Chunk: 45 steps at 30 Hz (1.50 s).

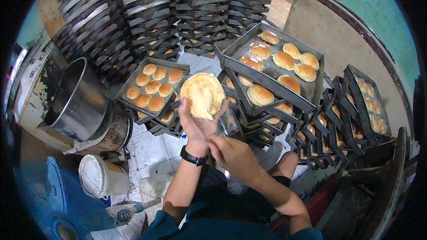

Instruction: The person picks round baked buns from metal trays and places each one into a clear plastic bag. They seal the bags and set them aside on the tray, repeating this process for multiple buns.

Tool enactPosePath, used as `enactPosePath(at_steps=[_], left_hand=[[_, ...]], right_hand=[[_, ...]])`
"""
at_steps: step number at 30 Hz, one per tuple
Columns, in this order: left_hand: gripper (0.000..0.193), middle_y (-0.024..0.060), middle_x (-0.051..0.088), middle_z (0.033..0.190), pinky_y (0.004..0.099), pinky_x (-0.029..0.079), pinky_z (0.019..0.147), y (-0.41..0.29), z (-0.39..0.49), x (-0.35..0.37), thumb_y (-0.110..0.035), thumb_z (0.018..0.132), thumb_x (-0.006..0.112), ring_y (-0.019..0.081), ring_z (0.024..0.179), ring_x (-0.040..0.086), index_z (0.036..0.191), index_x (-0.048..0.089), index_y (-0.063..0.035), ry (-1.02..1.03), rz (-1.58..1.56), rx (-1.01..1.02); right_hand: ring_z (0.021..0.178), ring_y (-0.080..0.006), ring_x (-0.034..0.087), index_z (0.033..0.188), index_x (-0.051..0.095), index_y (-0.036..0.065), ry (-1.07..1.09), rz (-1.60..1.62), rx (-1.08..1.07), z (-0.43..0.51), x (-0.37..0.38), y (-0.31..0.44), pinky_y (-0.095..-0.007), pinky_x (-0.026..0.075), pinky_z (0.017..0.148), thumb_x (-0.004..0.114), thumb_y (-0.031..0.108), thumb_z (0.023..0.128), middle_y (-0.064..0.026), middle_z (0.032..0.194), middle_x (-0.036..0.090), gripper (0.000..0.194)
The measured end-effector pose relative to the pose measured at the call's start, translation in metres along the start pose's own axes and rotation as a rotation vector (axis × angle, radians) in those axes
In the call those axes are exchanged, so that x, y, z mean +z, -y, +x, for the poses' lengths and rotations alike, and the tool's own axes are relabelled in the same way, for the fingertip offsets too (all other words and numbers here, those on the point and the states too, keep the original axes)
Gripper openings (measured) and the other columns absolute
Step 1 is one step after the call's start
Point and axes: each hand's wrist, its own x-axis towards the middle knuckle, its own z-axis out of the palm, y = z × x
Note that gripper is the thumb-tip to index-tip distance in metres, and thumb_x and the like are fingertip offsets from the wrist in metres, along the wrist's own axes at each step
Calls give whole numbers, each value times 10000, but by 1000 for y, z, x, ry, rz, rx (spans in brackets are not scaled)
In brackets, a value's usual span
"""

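Observation:
A split bun [202, 95] lies on my left hand [196, 125], its pale inner face turned up with a cream-coloured crumbly layer. My left thumb and fingers hold it from both sides and below. My right hand [232, 155] is beside the left wrist, thumb and forefinger pinched together at the heel of the left palm. Whether a thin thing is between those fingertips is too small to tell. Clear plastic film [229, 120] shows just right of the left hand. A black-strapped watch [193, 157] is on my left wrist.
Metal trays of round buns stand ahead left [152, 88] and ahead right [277, 60], some buns wrapped. Tall stacks of trays [200, 6] rise behind. More stacked trays [367, 103] are far right. A steel mixing bowl [76, 100], white bucket [103, 176] and blue drum [56, 186] stand left.

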Motion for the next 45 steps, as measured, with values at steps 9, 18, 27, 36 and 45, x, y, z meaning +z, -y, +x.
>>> enactPosePath(at_steps=[9, 18, 27, 36, 45], left_hand=[[614, 135, 564, 1321, 513, 477, 933, -21, 1, -28, -513, 894, 571, 291, 1224, 538, 1336, 507, -92, -104, -260, -173], [576, 139, 632, 1192, 460, 496, 929, -23, -50, -97, -529, 966, 423, 304, 1100, 607, 1259, 557, -51, -151, -116, -424], [556, 114, 464, 1444, 381, 442, 1016, -17, -115, -206, -495, 1062, 297, 222, 1273, 495, 1359, 464, -57, -461, 821, 77], [157, 143, 585, 1267, 344, 460, 984, -3, -97, -205, -91, 961, 583, 245, 1185, 567, 1092, 635, -22, -271, 1177, 460], [103, 127, 729, 963, 304, 514, 842, -16, -91, -169, -67, 881, 705, 200, 967, 671, 911, 735, 27, -488, 1175, 286]], right_hand=[[835, -312, 665, 1016, 669, 3, 726, 250, 0, -8, -63, -23, -386, 533, 709, 712, 56, 800, -169, 928, 689, 227], [1091, -296, 625, 1014, 693, 51, -25, 230, -242, -29, 52, -76, -362, 518, 900, 740, 14, 735, -101, 1132, 684, 286], [806, -99, 664, 875, 717, -50, 5, 789, 675, -53, 133, -76, -249, 518, 739, 743, 60, 850, -81, 877, 729, 116], [792, -94, 644, 994, 680, -39, -15, 830, 668, -57, 121, -88, -238, 516, 738, 717, 118, 892, -55, 879, 702, 191], [778, -101, 654, 900, 739, -15, -5, 432, 550, -41, 86, -67, -260, 522, 715, 725, 130, 870, -87, 866, 729, 149]])
